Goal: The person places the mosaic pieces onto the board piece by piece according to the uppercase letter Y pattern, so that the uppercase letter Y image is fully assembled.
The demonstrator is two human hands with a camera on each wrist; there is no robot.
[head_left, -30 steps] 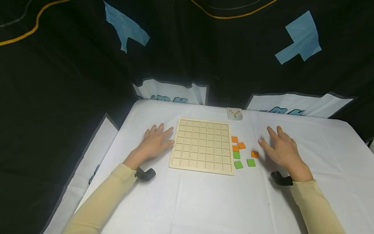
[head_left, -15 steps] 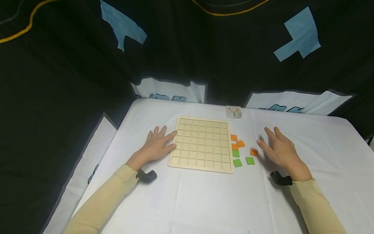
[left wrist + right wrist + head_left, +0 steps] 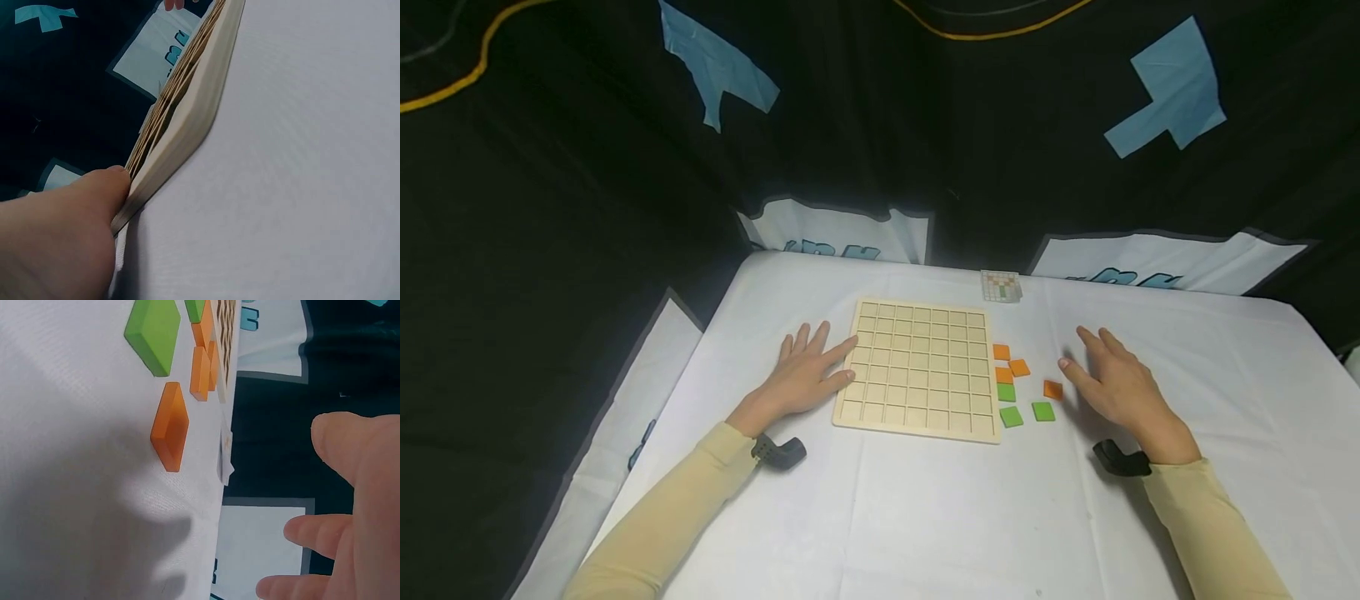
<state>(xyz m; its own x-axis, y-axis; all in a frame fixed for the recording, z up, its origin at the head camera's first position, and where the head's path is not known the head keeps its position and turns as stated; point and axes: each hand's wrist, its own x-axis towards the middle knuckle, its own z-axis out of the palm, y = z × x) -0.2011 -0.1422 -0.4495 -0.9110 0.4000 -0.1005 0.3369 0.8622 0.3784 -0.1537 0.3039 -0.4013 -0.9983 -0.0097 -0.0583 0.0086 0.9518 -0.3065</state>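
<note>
Board (image 3: 921,367) on table (image 3: 940,517), tiles (image 3: 1006,392) right of it, card (image 3: 1000,286) behind tiles

Beyond the far edge of the bench (image 3: 940,517) hangs a black curtain (image 3: 955,142) with light-blue patches (image 3: 1187,83) and yellow lines (image 3: 977,37); blue-lettered white panels (image 3: 1217,262) show past the far and left edges.

In the head view, the pattern on the card (image 3: 1001,286) is too small to read in detail, and the bottom edge crops the left sleeve (image 3: 658,508) and right sleeve (image 3: 1210,525). In the left wrist view, the top edge cuts off the board (image 3: 194,112). In the right wrist view, the right edge crops the right hand (image 3: 378,506).
</note>
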